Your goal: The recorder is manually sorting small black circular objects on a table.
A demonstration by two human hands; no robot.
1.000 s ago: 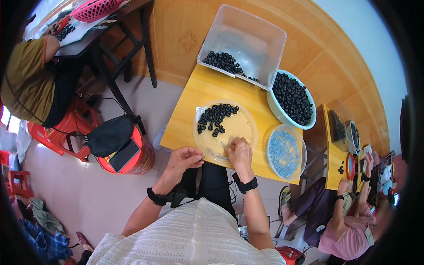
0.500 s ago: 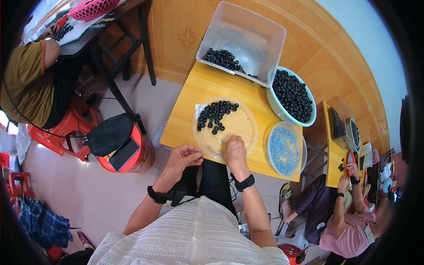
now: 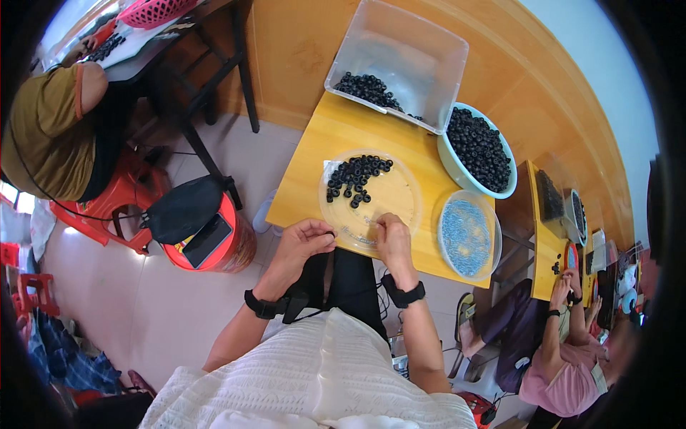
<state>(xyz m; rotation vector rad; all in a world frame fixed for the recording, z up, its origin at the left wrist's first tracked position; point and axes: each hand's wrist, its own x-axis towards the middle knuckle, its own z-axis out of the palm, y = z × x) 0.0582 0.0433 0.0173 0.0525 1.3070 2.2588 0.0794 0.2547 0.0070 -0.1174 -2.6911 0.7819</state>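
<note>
My left hand (image 3: 304, 247) is just off the near left rim of a clear round plastic lid (image 3: 393, 187), thumb and forefinger pinched on a small black piece that barely shows. Over the lid's near right part is my right hand (image 3: 395, 247), its fingertips pressed together; what they hold, if anything, is too small to make out. Several black rings (image 3: 357, 174) lie loose on the far left of the lid. Tiny pale bits (image 3: 357, 236) are scattered along its near edge. Right of my right hand, a shallow clear tub (image 3: 464, 236) holds small light-blue pieces.
The yellow table (image 3: 300, 171) carries a clear bin (image 3: 407, 53) of black rings at the back and a pale-blue bowl (image 3: 443, 146) heaped with them. A red bucket (image 3: 239, 243) with a phone stands left. Co-workers sit left (image 3: 46, 136) and right (image 3: 564, 375).
My right hand has lifted from the lid's near edge and moved slightly right, its fingers now pinched upward. My left hand has turned a little, still pinching. The whole view has shifted slightly.
</note>
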